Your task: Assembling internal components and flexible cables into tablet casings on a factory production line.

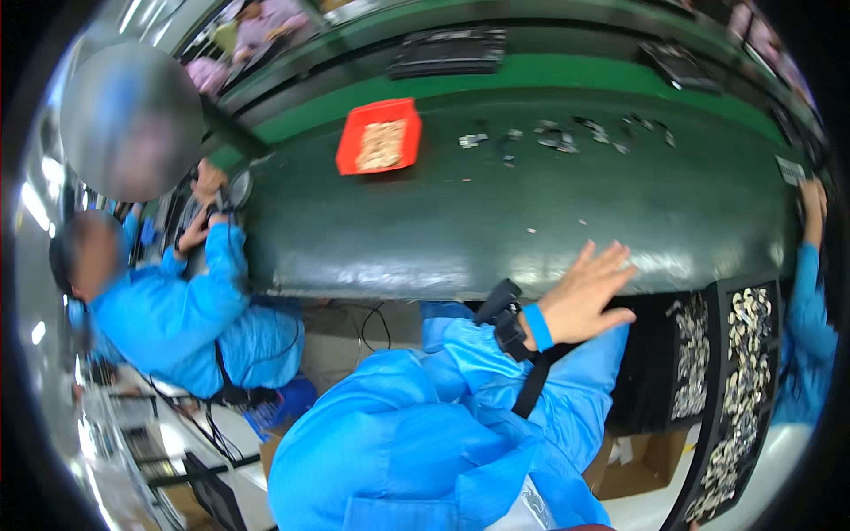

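My left hand (586, 296) reaches over the front edge of the dark green work surface (381, 230). Its fingers are stretched out and spread, palm down, and nothing is in them. Around that wrist are a blue band (537, 327) and a black strapped device (510, 329). Beyond the fingertips lie a few tiny pale bits (531, 231). Farther back, several small dark and silver parts (556, 137) are spread in a loose row. Left of them stands a red bin (352, 142) filled with small tan pieces (382, 144). My right hand does not show.
A black tray (773, 354) of small shiny parts stands at my right, beside another batch of parts (691, 354). Below is a cardboard box (651, 465). Co-workers in blue sit left (168, 319) and right (801, 310). Black flat units (449, 53) lie along the back.
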Motion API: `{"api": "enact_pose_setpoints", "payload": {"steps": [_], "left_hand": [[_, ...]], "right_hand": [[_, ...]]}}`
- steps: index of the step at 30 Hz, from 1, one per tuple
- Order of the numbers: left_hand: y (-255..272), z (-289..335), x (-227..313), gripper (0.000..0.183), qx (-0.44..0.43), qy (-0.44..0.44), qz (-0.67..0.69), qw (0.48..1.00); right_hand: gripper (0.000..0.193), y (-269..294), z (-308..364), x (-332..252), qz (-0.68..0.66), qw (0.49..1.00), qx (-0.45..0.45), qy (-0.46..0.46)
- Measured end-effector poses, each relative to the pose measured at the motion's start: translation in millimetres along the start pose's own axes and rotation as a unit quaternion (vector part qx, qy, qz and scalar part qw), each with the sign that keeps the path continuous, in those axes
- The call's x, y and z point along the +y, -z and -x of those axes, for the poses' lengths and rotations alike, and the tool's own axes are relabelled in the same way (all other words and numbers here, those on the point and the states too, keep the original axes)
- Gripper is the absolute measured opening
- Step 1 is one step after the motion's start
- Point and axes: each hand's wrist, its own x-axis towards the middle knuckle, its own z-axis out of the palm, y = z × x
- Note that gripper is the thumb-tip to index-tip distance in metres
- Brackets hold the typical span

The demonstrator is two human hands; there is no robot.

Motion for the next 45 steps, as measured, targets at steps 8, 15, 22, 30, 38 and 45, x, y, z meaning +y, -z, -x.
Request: {"api": "enact_pose_setpoints", "payload": {"steps": [8, 15, 22, 30, 38, 45], "left_hand": [[55, 58, 61, 0.119, -0.011, -0.011, 0.467, 0.884], [148, 91, 50, 0.116, 0.376, 0.059, 0.427, 0.82], [260, 235, 37, 0.086, 0.557, 0.237, 0.218, 0.766], [269, 298, -5, 0.094, 0.552, 0.28, 0.266, 0.739], [257, 322, -23, 0.093, 0.569, 0.265, 0.284, 0.724], [255, 333, -53, 0.096, 0.554, 0.292, 0.25, 0.739]], "right_hand": [[0.055, -19, -44, -18, -0.312, 0.874, -0.27, -0.256], [0.045, -113, -22, -4, -0.362, 0.815, -0.374, -0.255], [0.044, -175, 7, -33, -0.178, 0.536, -0.825, 0.015], [0.038, -142, -51, -1, -0.126, 0.604, -0.783, -0.079], [0.019, -175, -110, -49, 0.035, 0.781, -0.623, -0.039], [0.055, -369, -133, -85, 0.182, 0.739, -0.617, 0.201]]}}
